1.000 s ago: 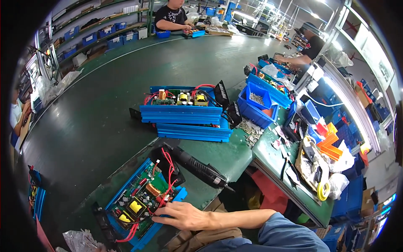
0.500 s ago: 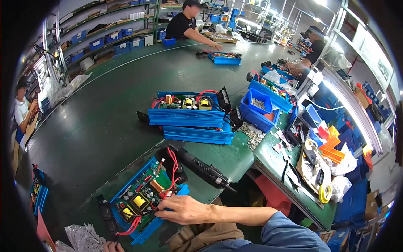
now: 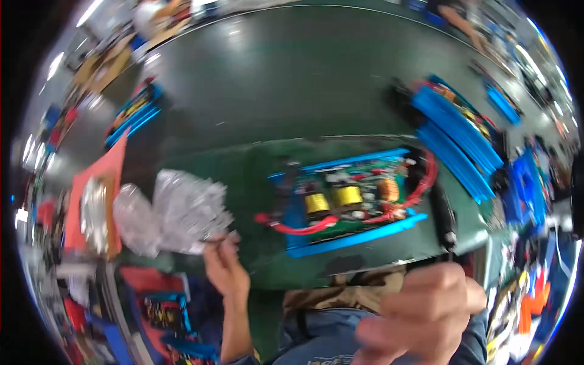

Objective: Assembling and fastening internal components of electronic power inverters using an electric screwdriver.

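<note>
My left hand (image 3: 228,267) reaches to the near edge of a clear plastic bag (image 3: 185,207) of small pieces, its fingertips drawn together there; what lies between them is hidden. Close to the camera, my right hand (image 3: 429,304) is raised, blurred, with curled fingers; I cannot make out anything in it. In front of me lies an open blue metal housing (image 3: 353,239) holding a green circuit board with yellow-wrapped transformers (image 3: 349,195) and a copper coil (image 3: 388,190). Red wires (image 3: 307,226) loop out at both ends. Neither hand touches the housing.
A black power screwdriver (image 3: 444,216) lies right of the housing. Stacked blue housings (image 3: 456,152) stand farther right, another housing (image 3: 134,115) at far left. A second clear bag (image 3: 137,222) and a red sheet (image 3: 100,176) lie left. People work across the bench.
The view has swung left and down. My right hand has left the circuit board and come up toward the camera. My left hand, barely visible before, now shows at the bag.
</note>
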Motion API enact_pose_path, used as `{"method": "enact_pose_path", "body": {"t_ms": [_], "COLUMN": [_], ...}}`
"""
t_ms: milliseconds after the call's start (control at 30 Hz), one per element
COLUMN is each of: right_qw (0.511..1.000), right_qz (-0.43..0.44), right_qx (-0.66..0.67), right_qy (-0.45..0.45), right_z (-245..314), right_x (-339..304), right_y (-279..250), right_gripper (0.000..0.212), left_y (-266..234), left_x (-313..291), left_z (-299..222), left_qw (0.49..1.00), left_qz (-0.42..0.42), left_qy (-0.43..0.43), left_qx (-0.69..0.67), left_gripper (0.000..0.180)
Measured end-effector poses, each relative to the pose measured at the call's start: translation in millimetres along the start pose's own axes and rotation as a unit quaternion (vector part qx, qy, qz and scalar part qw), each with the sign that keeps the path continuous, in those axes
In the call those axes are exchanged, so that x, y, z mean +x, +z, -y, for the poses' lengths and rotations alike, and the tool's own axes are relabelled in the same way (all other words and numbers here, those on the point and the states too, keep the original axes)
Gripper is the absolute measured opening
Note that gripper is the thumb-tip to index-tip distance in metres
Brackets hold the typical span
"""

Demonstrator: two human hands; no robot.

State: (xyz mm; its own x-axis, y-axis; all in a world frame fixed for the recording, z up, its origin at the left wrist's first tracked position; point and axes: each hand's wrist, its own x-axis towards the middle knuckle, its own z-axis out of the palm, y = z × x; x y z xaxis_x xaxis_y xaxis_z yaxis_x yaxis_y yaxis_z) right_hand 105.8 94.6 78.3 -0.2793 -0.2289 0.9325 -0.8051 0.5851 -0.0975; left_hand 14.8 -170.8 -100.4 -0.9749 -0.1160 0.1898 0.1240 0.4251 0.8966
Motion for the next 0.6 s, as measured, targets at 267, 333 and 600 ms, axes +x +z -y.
{"method": "enact_pose_path", "body": {"t_ms": [267,333,600], "right_qw": [0.937,0.923,0.93], "right_qz": [0.286,0.347,0.34], "right_qx": [0.076,0.07,-0.077], "right_qy": [0.184,0.153,0.118], "right_z": [-39,-51,-86], "right_x": [0,-12,-76], "right_y": [134,174,361], "right_gripper": [0.027,0.025,0.013], "left_y": [-12,-11,-4], "left_x": [-12,-13,-14], "left_z": [8,15,28], "left_qw": [0.972,0.957,0.972], "left_qz": [0.035,0.08,0.025], "left_qy": [0.181,0.248,0.136], "left_qx": [-0.146,-0.129,-0.19], "left_gripper": [0.008,0.02,0.023]}}
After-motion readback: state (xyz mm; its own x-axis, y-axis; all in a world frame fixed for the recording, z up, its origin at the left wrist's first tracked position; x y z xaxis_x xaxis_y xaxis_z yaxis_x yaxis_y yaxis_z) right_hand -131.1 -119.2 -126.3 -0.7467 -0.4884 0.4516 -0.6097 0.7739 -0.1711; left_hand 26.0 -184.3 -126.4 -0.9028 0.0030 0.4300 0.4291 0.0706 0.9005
